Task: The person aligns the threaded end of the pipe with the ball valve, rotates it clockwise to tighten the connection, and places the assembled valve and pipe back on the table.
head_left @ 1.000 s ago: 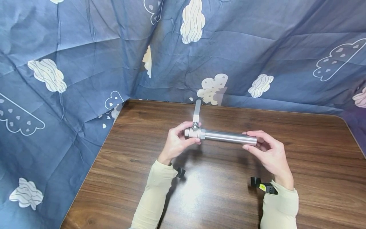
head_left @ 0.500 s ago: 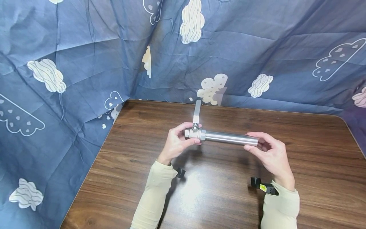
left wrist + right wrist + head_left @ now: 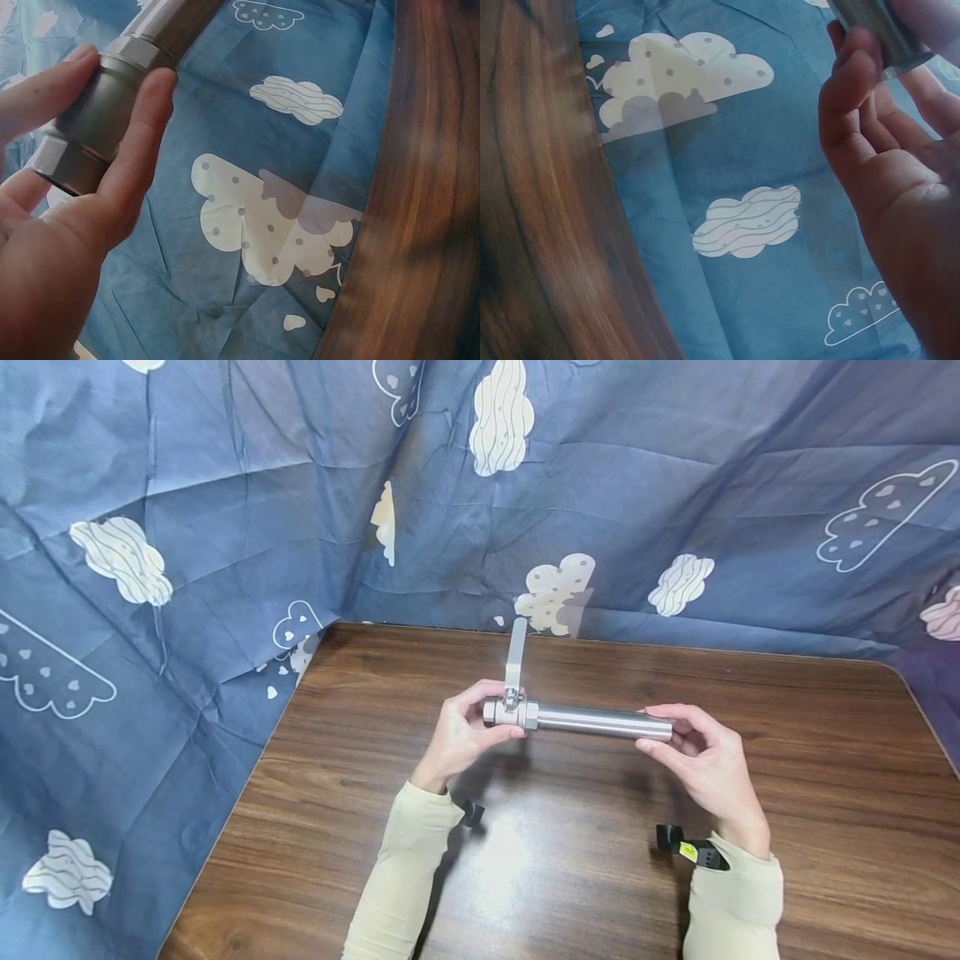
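A metal ball valve [image 3: 512, 711] with a flat lever handle [image 3: 515, 650] standing up from it is joined to a shiny steel pipe [image 3: 600, 722]. Both are held level above the wooden table [image 3: 570, 852]. My left hand [image 3: 463, 733] grips the valve body [image 3: 94, 127] between thumb and fingers. My right hand [image 3: 701, 756] holds the pipe's right end [image 3: 881, 34], thumb under it and fingers over it.
A blue cloth with cloud prints [image 3: 225, 510] hangs behind the table and covers the left side. The table's back edge [image 3: 600, 642] runs just behind the valve handle. Black wrist straps [image 3: 690, 850] show at both cuffs.
The valve and pipe stay held almost still; the right hand shifted a little along the pipe's end and back.
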Demonstrator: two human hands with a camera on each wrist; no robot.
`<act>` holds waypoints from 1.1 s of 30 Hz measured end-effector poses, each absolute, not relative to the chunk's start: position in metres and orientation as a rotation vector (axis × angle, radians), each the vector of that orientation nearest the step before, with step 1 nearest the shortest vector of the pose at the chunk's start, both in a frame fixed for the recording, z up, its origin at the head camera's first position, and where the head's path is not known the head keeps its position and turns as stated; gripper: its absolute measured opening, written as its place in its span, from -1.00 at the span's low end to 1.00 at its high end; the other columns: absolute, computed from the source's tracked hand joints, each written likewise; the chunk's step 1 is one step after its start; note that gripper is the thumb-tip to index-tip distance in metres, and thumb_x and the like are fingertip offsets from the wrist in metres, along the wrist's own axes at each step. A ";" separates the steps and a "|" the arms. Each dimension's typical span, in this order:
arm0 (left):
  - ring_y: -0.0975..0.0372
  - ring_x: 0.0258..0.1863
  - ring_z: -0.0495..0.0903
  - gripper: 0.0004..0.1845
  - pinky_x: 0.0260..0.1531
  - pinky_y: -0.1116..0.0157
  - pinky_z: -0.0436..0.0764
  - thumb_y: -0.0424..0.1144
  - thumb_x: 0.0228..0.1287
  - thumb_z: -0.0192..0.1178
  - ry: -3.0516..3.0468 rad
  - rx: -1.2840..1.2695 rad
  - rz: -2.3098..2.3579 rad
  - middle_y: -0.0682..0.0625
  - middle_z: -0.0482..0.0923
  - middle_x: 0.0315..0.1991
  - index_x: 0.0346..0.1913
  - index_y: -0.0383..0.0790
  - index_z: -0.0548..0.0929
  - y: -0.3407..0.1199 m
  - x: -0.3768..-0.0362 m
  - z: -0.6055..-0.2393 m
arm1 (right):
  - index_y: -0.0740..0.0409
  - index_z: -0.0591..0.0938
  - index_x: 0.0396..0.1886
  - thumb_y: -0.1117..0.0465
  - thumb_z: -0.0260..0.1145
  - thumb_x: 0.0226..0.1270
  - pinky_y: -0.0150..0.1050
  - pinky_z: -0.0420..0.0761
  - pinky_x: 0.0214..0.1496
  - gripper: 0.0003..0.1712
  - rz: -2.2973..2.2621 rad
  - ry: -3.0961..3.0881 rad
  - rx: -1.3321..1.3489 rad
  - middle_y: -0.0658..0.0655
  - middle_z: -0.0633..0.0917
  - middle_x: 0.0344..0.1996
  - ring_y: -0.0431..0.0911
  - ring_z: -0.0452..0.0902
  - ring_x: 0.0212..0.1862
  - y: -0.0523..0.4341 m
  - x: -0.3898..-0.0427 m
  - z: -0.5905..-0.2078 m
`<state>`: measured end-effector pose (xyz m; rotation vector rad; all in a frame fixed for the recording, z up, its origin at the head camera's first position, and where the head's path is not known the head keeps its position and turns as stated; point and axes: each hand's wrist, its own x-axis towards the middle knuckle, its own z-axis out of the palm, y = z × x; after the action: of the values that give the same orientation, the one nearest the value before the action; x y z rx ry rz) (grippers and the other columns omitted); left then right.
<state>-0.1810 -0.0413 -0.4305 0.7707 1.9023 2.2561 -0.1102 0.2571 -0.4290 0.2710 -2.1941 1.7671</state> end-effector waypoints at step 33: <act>0.21 -0.25 0.67 -0.39 -0.12 0.36 0.71 -0.34 -0.12 0.52 2.389 0.409 1.628 -0.16 0.70 -0.12 0.12 -0.28 0.61 -0.033 -0.196 -0.461 | 0.21 0.58 0.07 0.20 0.48 0.13 -0.66 0.61 -0.22 -0.50 1.554 -2.653 -0.017 0.07 0.66 -0.09 -0.47 0.57 -0.20 0.269 -0.131 -0.463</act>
<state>-0.1958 -0.0327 -0.4612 0.4087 2.3892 1.6276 -0.1309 0.2686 -0.4626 -0.0172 -2.6530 1.5536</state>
